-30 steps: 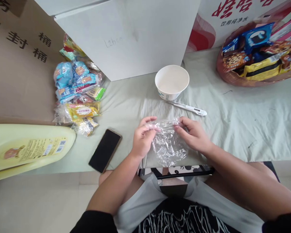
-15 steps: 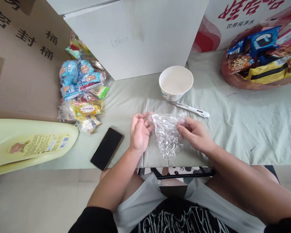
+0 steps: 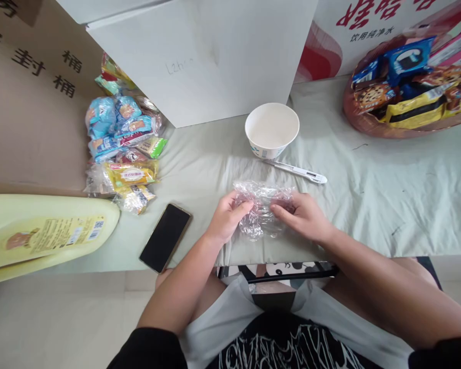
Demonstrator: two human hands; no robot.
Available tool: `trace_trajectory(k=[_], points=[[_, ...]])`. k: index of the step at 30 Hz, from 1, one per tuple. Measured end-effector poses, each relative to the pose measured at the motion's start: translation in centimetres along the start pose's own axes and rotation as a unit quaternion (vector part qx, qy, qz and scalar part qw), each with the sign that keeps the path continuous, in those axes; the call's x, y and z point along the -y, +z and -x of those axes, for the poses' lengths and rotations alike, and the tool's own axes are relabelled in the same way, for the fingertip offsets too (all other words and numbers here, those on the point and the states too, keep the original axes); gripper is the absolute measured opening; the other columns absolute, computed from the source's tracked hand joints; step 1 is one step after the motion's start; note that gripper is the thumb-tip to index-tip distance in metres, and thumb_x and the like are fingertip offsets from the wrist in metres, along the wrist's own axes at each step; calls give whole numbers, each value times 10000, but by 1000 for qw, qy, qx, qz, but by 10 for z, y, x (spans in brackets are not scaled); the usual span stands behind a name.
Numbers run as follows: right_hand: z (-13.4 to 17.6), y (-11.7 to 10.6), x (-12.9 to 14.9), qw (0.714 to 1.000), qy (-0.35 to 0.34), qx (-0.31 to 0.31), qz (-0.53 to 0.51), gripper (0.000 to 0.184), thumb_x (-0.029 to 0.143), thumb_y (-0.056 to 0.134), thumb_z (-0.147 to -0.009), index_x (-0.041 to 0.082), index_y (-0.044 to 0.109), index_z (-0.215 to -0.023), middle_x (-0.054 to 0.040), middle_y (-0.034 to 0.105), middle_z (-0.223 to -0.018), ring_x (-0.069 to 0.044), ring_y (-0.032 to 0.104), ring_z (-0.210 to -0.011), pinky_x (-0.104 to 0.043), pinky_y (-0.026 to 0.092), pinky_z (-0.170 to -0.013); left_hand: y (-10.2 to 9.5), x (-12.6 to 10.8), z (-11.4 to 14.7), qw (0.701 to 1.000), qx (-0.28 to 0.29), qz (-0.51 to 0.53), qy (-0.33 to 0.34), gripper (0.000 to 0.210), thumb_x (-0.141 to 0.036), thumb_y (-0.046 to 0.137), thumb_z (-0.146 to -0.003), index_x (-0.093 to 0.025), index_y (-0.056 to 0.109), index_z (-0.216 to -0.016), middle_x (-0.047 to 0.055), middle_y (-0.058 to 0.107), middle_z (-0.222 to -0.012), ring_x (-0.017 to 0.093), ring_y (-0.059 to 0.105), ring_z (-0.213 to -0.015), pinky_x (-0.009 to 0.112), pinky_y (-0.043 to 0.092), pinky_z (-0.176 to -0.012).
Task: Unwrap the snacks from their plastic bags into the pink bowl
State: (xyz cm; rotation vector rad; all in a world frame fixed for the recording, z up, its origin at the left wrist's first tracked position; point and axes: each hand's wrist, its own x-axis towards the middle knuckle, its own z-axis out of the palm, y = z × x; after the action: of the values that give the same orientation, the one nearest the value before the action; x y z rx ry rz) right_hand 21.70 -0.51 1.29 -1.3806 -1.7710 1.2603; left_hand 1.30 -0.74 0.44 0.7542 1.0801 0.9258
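Note:
A crumpled sheet of clear plastic film (image 3: 262, 220) stretches between my two hands, just above the cloth near the table's front edge. My left hand (image 3: 227, 215) pinches its left side, with the thumb on top and the other fingers partly under the film. On the right side, my right hand (image 3: 301, 212) grips it the same way, its fingertips showing through the plastic. Beyond the film lies a white utility knife (image 3: 301, 173), its tip close to the base of a white paper bowl (image 3: 272, 130). The bowl stands upright with nothing seen inside.
A black-screened phone (image 3: 166, 238) lies to the left. Wrapped snacks (image 3: 132, 174) are piled by a cardboard box (image 3: 34, 133), behind a yellow plastic jug (image 3: 61, 233). A white box (image 3: 215, 61) stands at the back; a basket (image 3: 363, 125) of snack packs sits at the right.
My left hand has closed on the film's left side, its thumb now pressing down. The film's hanging lower part has been drawn up and looks shorter and wider. The view has shifted slightly.

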Motion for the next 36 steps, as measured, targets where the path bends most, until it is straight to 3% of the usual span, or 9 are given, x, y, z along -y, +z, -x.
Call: trace_trajectory(k=[5, 9, 11, 14, 22, 27, 31, 35, 36], points=[[-2, -3, -1, 999, 9, -34, -27, 285, 416, 539, -914, 211, 528, -716, 15, 580, -599, -126, 530, -570, -273, 402, -552, -5, -7, -1, 999, -1, -30, -15, 347, -439, 841, -711, -168, 640, -793, -28, 642, -664, 98, 598, -534, 219, 500, -496], [0, -2, -6, 994, 24, 27, -99, 223, 423, 571, -914, 205, 593, -955, 8, 668, -666, -140, 600, -596, -270, 454, -558, -7, -10, -1, 1000, -8, -14, -2, 375, -478, 822, -734, -182, 613, -832, -51, 609, -600, 89, 554, -427, 213, 460, -420], [0, -1, -7, 994, 16, 40, -101, 206, 396, 577, -917, 208, 602, -996, 14, 672, -658, -139, 602, -594, -271, 459, -567, -9, -10, 0, 1000, 3, -2, 0, 383, -479, 826, -728, -188, 620, -866, -51, 615, -597, 103, 575, -439, 223, 481, -427], [-1, -2, -5, 996, -1, -4, -88, 133, 335, 569, -910, 212, 618, -895, 19, 635, -618, -136, 577, -578, -271, 443, -566, -11, -11, 2, 999, 41, -14, -16, 390, -454, 851, -704, -185, 647, -899, -27, 660, -617, 134, 624, -491, 245, 517, -456], [-1, -3, -6, 985, -35, -61, -160, 122, 235, 600, -831, 230, 683, -920, -25, 699, -823, -157, 621, -695, -286, 468, -619, -12, -16, 2, 998, 59, 1, 6, 329, -432, 880, -675, -204, 717, -847, -11, 668, -620, 144, 631, -511, 271, 511, -516], [0, -6, -9, 982, -63, -69, -162, 149, 174, 527, -799, 240, 660, -813, -18, 671, -813, -173, 611, -748, -324, 487, -707, -18, -15, -1, 996, 41, -9, 74, 168, -369, 796, -705, -205, 758, -717, 20, 674, -709, 128, 563, -585, 273, 446, -555], [0, -11, -9, 985, -51, -45, -157, 234, 231, 441, -863, 234, 658, -775, -47, 679, -823, -212, 623, -833, -377, 486, -794, -22, -14, -2, 987, 54, -88, 126, 368, -503, 622, -826, -192, 770, -698, 79, 676, -747, 182, 568, -667, 324, 427, -611], [-1, -7, -11, 989, -44, -55, -130, 206, 420, 594, -871, 233, 612, -955, -54, 663, -923, -213, 614, -821, -380, 499, -770, -19, -16, -1, 957, 21, -221, 186, 133, -342, 737, -770, -214, 728, -803, 44, 656, -831, 177, 581, -760, 298, 439, -688], [-1, -5, -11, 989, -37, -59, -134, 306, 426, 669, -831, 240, 579, -1055, -57, 660, -976, -214, 623, -838, -378, 511, -772, -18, -15, -1, 951, 17, -239, 197, 128, -294, 758, -746, -219, 710, -837, 35, 647, -858, 172, 582, -775, 288, 443, -698]])
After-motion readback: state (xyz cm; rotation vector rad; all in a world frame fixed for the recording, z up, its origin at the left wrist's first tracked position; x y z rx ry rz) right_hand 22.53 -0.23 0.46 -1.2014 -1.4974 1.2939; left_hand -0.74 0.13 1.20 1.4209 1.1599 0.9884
